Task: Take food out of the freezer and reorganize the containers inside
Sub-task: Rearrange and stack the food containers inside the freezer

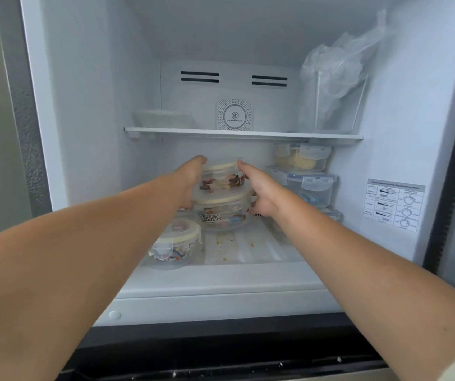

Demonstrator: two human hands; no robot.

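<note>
Both my arms reach into the open freezer's lower compartment. Two round glass containers with cream lids are stacked there: the upper container sits on the lower container, printed "PEANUTS". My left hand grips the stack's left side and my right hand grips its right side, fingers curled round both containers. A third round container with a cream clip lid stands on the freezer floor at front left.
Several clear clip-lid boxes are stacked at the right under the shelf. On the shelf sit a flat white tray, a deodoriser unit and a bin holding plastic bags. Crumbs lie on the freezer floor.
</note>
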